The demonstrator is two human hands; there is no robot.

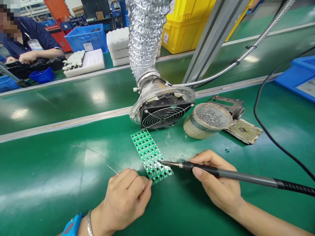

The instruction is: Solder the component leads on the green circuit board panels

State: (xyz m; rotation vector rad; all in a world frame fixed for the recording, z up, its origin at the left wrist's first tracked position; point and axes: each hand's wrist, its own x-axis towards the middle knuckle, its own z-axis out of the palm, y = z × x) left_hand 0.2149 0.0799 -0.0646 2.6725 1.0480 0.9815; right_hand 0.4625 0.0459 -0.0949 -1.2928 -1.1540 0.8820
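Note:
A narrow green circuit board panel [147, 149] with rows of black holes and bright pads lies on the green bench. My right hand [219, 180] is closed around a soldering iron [228, 173], whose tip touches or hovers just over the board's right side. Beside the board's lower left edge, my left hand [129, 198] is closed with thumb and finger pinched. A thin solder wire [98, 154] runs out of its back and trails to the left. The wire's working end is hidden by the fingers.
A fume fan [164, 116] on a silver duct [147, 36] hangs just behind the board. Right of it stand a tub of metallic bits [208, 119] and an iron stand [231, 106]. A black cable [273, 141] crosses the right side. Across the bench, a person [31, 42] works.

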